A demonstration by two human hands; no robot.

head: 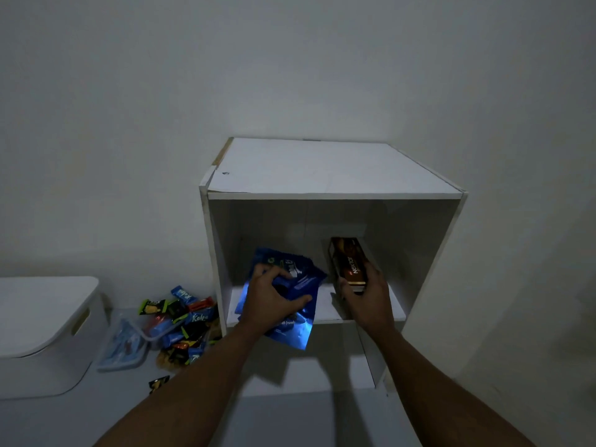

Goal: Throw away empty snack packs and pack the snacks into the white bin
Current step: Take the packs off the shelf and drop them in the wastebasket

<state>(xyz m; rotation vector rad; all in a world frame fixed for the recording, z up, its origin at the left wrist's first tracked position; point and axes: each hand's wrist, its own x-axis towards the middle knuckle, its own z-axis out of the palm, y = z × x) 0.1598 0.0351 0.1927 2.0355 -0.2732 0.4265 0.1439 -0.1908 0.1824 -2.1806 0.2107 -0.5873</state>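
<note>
Two snack packs are held on the shelf of a white cabinet (322,169).
The blue bag (301,332), at seven o'clock of the opening, is clutched at its crumpled middle by the left hand (274,296). The brown box (350,262), at four o'clock, is clasped round its near end by the right hand (371,293). The bag is judged light, soft and slippery, best pinched at a sealed edge; the box is judged stiff and easily held across its sides. The lidded white bin (42,317) is seen at eight o'clock.
</note>
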